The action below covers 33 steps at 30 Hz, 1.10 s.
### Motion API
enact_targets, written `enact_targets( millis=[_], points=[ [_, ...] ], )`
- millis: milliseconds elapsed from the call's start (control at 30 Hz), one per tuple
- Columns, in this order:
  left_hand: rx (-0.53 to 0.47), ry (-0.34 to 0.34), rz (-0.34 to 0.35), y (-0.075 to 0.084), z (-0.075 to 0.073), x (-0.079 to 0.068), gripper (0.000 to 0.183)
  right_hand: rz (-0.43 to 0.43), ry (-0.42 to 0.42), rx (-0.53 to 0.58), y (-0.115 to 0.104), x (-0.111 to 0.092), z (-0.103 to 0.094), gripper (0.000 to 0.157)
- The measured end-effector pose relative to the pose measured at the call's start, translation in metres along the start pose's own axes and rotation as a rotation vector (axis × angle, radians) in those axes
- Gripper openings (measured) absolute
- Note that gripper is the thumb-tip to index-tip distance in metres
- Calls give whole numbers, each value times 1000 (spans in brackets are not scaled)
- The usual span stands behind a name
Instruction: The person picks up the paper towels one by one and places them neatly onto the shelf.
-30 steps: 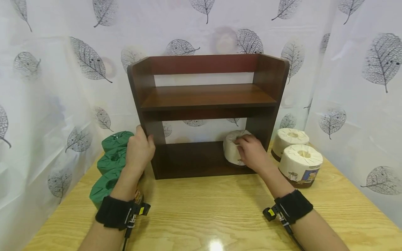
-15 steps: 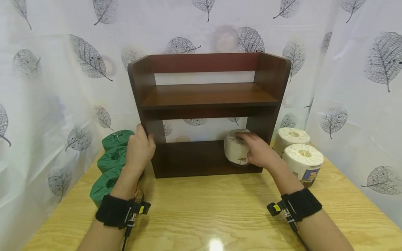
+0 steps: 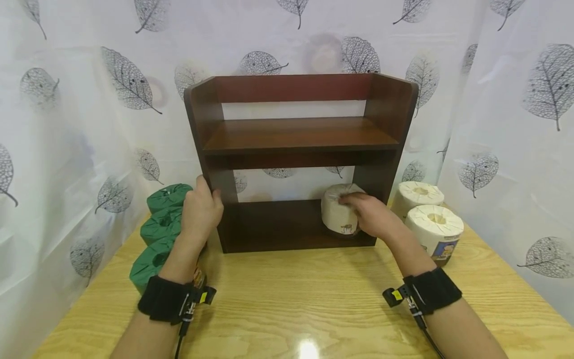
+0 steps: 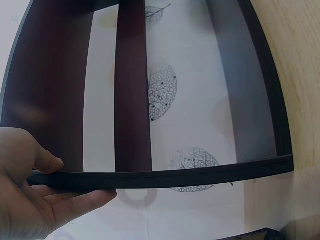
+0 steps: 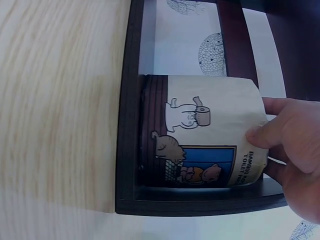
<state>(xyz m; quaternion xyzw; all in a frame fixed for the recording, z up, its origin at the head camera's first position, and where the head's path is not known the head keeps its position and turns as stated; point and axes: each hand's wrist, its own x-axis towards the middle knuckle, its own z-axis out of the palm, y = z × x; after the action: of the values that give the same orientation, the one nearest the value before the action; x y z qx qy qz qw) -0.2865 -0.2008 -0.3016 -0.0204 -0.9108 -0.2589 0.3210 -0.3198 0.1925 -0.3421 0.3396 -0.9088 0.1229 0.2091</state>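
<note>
A dark brown two-tier wooden shelf (image 3: 299,134) stands upright on the table. My left hand (image 3: 202,212) grips its left side panel, with the thumb on the inner face and the fingers along the outer face, as the left wrist view shows. On the lower board, near the right panel, sits a toilet paper roll (image 3: 336,214) in a cream wrapper with a brown base. My right hand (image 3: 373,215) holds this roll at its upper right, thumb on the printed side (image 5: 215,115) and fingers over the top end. The hand covers part of the top.
Several green-wrapped rolls (image 3: 154,259) stand in a row left of the shelf, partly behind my left forearm. To the right are two more cream toilet paper rolls (image 3: 434,227) near my right forearm. A leaf-patterned white curtain (image 3: 493,89) hangs behind.
My right hand has shifted right from the roll's top toward its right side. The roll has turned slightly, showing more of its printed animal. The left hand has kept its grip on the panel.
</note>
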Motion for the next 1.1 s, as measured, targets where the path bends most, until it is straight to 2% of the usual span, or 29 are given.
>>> enact_targets(
  millis=[233,400,600,700,900,1000,1100],
  points=[
    [-6,5,4,1,1,2,25,-33,70,-26,1,1,5,38],
    [-6,5,0,2,1,2,25,-12,105,-91,-2,1,9,37],
    [-4,-4,-8,2,0,1,25,13,121,-120,-6,3,14,37],
    [-6,-12,-11,2,-1,0,25,3,110,-107,-7,3,12,37],
    [-6,-9,-11,1,-1,-1,24,-72,103,-26,-1,3,2,36],
    [-12,-2,-1,1,0,0,24,-67,94,12,3,2,-5,44],
    [-13,5,6,0,0,0,24,-31,49,29,3,2,-9,54]
  ],
)
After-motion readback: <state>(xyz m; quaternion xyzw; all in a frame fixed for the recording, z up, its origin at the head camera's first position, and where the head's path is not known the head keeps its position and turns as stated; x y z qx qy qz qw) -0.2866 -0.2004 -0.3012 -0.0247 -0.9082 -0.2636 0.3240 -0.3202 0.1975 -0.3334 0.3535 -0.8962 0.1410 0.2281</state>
